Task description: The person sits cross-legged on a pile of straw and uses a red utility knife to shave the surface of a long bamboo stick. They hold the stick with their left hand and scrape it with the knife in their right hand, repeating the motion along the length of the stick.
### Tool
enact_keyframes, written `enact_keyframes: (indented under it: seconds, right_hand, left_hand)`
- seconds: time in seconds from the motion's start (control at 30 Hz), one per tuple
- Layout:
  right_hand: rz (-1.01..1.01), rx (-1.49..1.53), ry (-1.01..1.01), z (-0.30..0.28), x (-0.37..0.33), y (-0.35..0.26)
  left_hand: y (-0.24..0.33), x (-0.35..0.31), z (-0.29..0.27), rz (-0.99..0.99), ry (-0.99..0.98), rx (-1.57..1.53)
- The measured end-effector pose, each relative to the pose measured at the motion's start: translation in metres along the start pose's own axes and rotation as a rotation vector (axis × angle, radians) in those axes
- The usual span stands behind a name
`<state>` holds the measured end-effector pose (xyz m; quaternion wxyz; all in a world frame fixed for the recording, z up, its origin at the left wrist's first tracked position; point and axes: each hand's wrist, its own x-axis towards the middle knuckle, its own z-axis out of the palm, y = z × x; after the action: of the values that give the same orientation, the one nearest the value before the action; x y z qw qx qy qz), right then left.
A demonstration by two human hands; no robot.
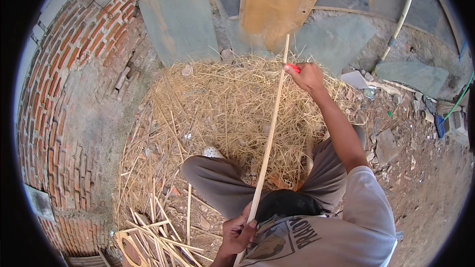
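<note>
A long, pale strip of bamboo or wood runs from my lap up and away over the pile of shavings. My left hand is wrapped around its near end, close to my body. Stretched out ahead, my right hand grips a small red-handled knife. The knife's tip meets the strip near the far end; its blade is too small to make out clearly. A black pad lies across my lap beneath the strip.
Thin curled shavings cover the ground in front of me. Several cut strips lie at lower left. A brick wall stands on the left. Grey and tan boards lean at the back, near a pale pipe. Rubble lies right.
</note>
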<state>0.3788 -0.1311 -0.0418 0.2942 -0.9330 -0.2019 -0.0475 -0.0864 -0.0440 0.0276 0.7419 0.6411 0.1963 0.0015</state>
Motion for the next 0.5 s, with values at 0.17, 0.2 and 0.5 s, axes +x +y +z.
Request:
enact_keyframes:
  seconds: [0.17,0.2,0.5]
  right_hand:
    - [-0.059,-0.065,0.184,0.005,0.024,0.03]
    - [-0.071,-0.073,0.215,0.007,0.028,0.032]
    - [0.557,0.009,0.193,-0.021,0.056,0.145]
  left_hand:
    - [-0.005,-0.009,-0.013,-0.028,-0.077,-0.05]
    - [-0.006,-0.014,-0.012,-0.027,-0.073,-0.045]
    - [-0.014,-0.023,-0.012,-0.131,-0.165,0.088]
